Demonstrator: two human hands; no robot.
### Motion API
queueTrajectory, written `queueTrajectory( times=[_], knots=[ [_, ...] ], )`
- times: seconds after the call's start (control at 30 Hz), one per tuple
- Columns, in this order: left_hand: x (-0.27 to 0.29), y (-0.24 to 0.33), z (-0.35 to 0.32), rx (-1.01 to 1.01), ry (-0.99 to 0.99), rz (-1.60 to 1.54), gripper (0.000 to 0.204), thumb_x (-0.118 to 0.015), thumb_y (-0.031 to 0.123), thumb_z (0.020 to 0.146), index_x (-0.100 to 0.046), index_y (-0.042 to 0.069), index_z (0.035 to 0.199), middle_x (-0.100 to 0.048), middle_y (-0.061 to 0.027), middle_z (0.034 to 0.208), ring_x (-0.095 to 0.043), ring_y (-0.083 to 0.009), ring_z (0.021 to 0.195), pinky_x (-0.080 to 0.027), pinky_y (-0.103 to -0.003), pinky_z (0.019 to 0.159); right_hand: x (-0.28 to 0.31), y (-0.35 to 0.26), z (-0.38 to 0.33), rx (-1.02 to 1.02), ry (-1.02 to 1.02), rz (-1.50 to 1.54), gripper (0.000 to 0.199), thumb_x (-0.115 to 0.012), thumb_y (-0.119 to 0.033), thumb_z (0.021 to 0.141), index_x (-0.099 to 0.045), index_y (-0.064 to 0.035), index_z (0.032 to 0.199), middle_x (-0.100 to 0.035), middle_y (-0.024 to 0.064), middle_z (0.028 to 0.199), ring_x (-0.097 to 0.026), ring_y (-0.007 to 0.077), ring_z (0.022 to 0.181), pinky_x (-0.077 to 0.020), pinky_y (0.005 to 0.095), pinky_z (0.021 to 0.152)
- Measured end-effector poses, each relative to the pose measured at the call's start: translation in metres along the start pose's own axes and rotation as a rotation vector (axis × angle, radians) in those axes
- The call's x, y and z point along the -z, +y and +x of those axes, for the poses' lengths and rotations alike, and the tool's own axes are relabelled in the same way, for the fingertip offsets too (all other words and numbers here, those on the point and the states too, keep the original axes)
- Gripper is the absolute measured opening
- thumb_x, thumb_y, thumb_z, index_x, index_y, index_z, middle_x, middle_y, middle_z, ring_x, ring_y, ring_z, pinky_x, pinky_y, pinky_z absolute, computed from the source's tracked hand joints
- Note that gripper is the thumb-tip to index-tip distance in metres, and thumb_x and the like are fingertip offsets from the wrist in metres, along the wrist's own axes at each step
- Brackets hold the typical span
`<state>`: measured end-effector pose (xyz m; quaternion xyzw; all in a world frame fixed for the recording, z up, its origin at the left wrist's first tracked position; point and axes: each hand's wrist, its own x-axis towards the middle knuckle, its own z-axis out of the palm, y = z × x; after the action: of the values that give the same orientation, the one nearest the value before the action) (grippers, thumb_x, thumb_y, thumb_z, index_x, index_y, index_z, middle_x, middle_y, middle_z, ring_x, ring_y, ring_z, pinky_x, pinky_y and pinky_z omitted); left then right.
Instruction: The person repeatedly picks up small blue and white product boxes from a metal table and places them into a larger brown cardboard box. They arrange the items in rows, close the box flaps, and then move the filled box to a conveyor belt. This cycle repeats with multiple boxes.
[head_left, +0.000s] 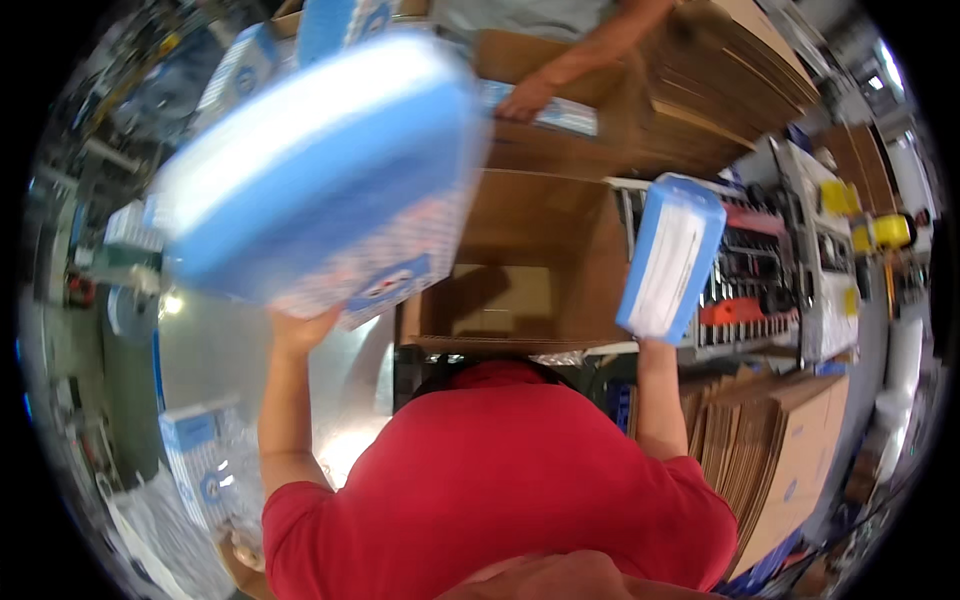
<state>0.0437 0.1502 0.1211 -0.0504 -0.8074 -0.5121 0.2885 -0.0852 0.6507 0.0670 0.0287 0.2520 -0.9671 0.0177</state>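
My left hand [305,328] is raised at the left, closed on the lower edge of a large blue-and-white soft pack [330,190], which is blurred by motion. At the right, a narrower blue-and-white soft pack [672,258] stands upright in the grip of my right hand [654,348]; the pack hides most of its fingers. Between the two packs is an open cardboard box [590,250], and its visible bottom [500,300] is bare cardboard. Both packs are held above and to the sides of this box.
Across from me, another person's hand [528,98] touches a blue-and-white pack [570,116] in a second carton. Flattened cardboard is stacked far right [720,90] and near right [780,440]. A metal table [220,350] lies left, with another pack [195,450]. Rollers [745,325] run right of the box.
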Motion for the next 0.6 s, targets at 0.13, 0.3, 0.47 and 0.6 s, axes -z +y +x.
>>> queueTrajectory(
  times=[0.13, 0.3, 0.47, 0.6],
  knots=[
    [-0.109, 0.01, 0.067, -0.278, -0.737, 0.094, 0.079, -0.076, 0.018, 0.059, -0.049, 0.016, 0.133, -0.04, -0.023, 0.132, -0.039, -0.0422, 0.119, -0.03, -0.046, 0.102, 0.002, -0.012, -0.007, 0.036, 0.104, 0.037, 0.059, -0.041, -0.045, 0.091, -0.037, -0.0074, 0.136, -0.045, 0.0138, 0.135, -0.043, 0.029, 0.123, -0.0362, 0.043, 0.103],
    [-0.197, -0.043, -0.018, -0.221, -1.412, -0.106, 0.09, -0.072, 0.022, 0.061, -0.032, 0.013, 0.141, -0.05, -0.0253, 0.117, -0.05, -0.0408, 0.106, -0.042, -0.045, 0.088, -0.039, -0.028, -0.054, -0.077, 0.019, -0.589, 0.069, -0.065, -0.03, 0.079, -0.035, -0.0019, 0.135, -0.044, 0.0183, 0.133, -0.05, 0.0315, 0.116, -0.0405, 0.043, 0.099],
    [-0.224, -0.091, -0.088, 0.088, -1.633, 0.157, 0.076, -0.063, 0.033, 0.07, -0.036, 0.0, 0.133, -0.046, -0.026, 0.129, -0.05, -0.0362, 0.115, -0.044, -0.042, 0.092, -0.144, 0.029, -0.015, 0.314, -1.094, -2.136, 0.071, -0.069, -0.008, 0.068, -0.046, -0.025, 0.132, -0.048, 0.0213, 0.116, -0.046, 0.0377, 0.111, -0.0395, 0.0498, 0.09],
    [-0.196, -0.078, -0.076, 0.042, -1.595, 0.181, 0.06, -0.056, 0.032, 0.08, -0.043, 0.004, 0.131, -0.057, -0.0225, 0.117, -0.056, -0.0353, 0.104, -0.046, -0.043, 0.085, -0.055, 0.132, 0.025, 0.551, -1.513, -2.353, 0.066, -0.057, -0.016, 0.078, -0.039, -0.0397, 0.137, -0.048, 0.0202, 0.113, -0.047, 0.0321, 0.105, -0.0366, 0.0492, 0.083]
  ],
)
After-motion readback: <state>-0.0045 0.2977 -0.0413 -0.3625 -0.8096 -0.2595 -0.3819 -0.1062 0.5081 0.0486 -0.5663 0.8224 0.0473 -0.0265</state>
